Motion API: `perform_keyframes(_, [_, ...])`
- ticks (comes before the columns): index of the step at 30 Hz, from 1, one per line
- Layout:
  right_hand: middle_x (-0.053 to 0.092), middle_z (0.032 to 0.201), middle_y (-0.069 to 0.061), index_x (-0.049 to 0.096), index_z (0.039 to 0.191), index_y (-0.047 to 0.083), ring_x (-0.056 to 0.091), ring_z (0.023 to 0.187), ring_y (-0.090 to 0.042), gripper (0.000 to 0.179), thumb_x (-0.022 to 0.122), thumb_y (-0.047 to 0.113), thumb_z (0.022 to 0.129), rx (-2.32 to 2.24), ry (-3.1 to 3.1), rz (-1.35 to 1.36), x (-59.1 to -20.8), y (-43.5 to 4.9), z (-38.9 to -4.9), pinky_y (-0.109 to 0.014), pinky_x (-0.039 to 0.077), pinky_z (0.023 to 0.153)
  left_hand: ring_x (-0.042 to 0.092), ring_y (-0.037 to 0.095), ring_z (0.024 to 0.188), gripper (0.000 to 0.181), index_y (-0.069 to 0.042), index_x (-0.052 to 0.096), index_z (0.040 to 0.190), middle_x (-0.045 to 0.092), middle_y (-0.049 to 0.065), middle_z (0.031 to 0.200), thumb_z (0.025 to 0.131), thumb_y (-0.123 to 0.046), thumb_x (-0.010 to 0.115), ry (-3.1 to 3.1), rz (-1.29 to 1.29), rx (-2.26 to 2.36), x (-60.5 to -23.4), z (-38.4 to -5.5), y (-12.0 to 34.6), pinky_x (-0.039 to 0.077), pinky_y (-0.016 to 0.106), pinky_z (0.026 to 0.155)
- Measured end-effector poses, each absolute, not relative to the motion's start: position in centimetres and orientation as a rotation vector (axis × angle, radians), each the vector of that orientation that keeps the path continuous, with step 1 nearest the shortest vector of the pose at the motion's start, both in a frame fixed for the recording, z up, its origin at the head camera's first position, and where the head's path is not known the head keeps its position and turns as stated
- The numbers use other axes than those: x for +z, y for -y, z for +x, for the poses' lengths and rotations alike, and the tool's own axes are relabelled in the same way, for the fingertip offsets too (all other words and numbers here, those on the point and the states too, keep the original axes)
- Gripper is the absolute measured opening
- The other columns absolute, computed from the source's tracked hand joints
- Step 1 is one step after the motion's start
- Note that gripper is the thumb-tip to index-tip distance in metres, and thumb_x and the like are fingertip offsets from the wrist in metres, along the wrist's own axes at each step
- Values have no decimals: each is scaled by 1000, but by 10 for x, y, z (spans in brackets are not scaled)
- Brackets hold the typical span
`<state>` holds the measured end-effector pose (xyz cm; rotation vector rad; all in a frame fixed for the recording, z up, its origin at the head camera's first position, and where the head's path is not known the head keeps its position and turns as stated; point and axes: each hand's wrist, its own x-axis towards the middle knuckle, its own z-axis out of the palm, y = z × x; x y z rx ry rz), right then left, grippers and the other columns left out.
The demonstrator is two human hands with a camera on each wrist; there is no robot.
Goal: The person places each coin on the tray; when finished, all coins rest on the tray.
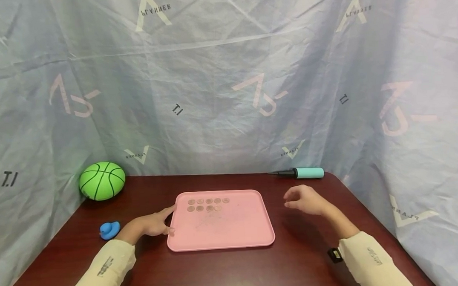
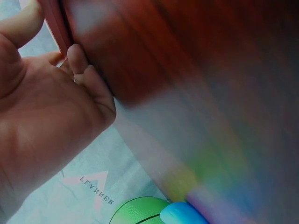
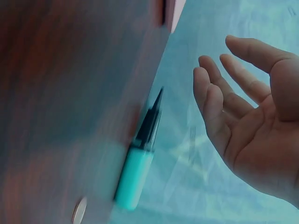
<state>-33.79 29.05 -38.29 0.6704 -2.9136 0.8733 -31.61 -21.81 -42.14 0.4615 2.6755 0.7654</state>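
A pink rectangular tray lies on the table, with several round coins in two rows near its far left corner. My left hand holds the tray's left edge, thumb at the rim and fingers along the side. In the left wrist view, the last fingers of the left hand bend in beside the tray wall. Right of the tray, my right hand hovers over the table. Loosely bent fingers and nothing in the palm show on the right hand in the right wrist view.
A green ball and a blue toy duck sit on the left. At the back right lies a turquoise hand pump with a black nozzle. One thin round piece shows low in the right wrist view. Grey cloth surrounds the table.
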Motion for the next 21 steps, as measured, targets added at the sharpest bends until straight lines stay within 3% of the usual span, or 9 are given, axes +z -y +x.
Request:
perform_keyframes(4, [70,94,1,72,103,10,63,80,-13,18,76,19,88,863,2918,646,-382,-318,-328,-33,52,67,23,53,141,93,1,20,156,24,30,156,86,-24,75,-2672,446,766,-421,-314,221,21,67,110])
perform_keyframes(11, [68,96,-7,69,108,4,52,49,-16,25,76,13,86,1002,2943,481,-381,-356,-311,-31,46,46,22,53,141,95,1,18,156,21,32,156,85,-26,75,-2656,456,792,-421,-315,224,21,67,110])
perform_keyframes(15, [67,91,-6,67,109,-2,58,54,-23,29,76,9,84,983,2960,441,-384,-371,-305,-32,48,58,23,54,140,94,0,18,156,20,32,156,86,-26,75,-2651,452,784,-422,-317,223,21,68,110])
perform_keyframes(21, [71,88,-5,70,105,-3,64,74,-18,32,81,12,79,754,3016,413,-397,-397,-303,-38,50,72,25,54,139,92,2,19,155,22,33,155,86,-24,75,-2648,495,773,-421,-318,217,23,67,109])
